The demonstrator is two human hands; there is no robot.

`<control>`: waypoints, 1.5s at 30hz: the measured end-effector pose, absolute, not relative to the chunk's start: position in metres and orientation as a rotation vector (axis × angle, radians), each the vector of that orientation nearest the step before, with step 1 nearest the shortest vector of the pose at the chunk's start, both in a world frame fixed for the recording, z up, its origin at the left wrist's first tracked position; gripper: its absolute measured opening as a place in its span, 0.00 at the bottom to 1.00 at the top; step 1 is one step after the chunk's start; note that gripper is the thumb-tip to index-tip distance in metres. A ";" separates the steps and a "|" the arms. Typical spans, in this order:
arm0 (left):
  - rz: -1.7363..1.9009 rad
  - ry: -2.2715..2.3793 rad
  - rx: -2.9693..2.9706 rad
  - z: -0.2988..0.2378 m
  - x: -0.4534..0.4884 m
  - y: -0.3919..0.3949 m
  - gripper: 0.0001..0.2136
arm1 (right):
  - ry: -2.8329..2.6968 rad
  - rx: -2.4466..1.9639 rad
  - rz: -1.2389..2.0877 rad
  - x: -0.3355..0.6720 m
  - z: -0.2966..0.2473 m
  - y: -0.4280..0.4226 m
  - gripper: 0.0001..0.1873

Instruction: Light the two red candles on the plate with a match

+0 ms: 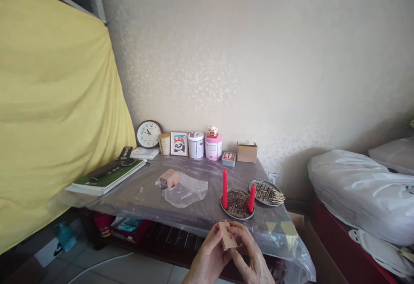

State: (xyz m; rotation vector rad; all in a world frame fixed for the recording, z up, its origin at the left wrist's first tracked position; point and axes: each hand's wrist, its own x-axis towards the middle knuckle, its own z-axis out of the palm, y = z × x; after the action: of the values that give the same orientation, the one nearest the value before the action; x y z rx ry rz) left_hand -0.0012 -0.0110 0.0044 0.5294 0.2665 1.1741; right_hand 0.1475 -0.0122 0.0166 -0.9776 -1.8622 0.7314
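Down low, just short of the round tray [237, 218] and on the near side of it, off the table edge: a small box [228, 235], tan, with a red mark on the face turned upward. Held in both hands at once. Left hand [208, 260] closed on the box from the left, fingertips on its long side; right hand [254, 260] closed on it from the right, thumb and fingers pinching the lower corner. Long axis tilted, running from upper left to lower right, far end aimed roughly toward the tray. Neither hand nearer than the other, both in contact. On the tray itself, two red candles standing upright, one [224, 182] at the left rim, the other [252, 198] at the right. Just right of the tray, a second tray [261, 181] with a fan of thin sticks [274, 197] overhanging its right edge. Left of the tray, a loose plastic bag [186, 191] with a wooden block [168, 178] in it. Behind the tray, along the wall, a cardboard box [247, 152], tins and a clock [149, 134]. Far left of the tray, a yellow cloth [48, 103].
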 end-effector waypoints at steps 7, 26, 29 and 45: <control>1.177 0.256 0.463 0.004 -0.002 -0.012 0.12 | -1.757 -0.971 0.837 0.144 0.022 -0.014 0.17; 1.208 0.270 0.581 0.004 0.001 -0.012 0.16 | -1.530 -1.053 1.085 0.134 0.022 -0.015 0.19; 1.204 0.288 0.577 0.006 0.001 -0.013 0.16 | -1.531 -1.058 1.045 0.133 0.020 -0.014 0.18; 1.052 0.324 0.483 0.011 -0.006 -0.020 0.20 | -1.355 -0.902 1.385 0.158 0.033 -0.005 0.16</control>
State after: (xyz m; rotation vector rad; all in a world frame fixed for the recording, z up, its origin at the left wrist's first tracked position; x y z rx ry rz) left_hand -0.0057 -0.0196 0.0109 0.4833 0.3242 1.0519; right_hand 0.1585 -0.0046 0.0328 -0.9022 -1.3546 1.3851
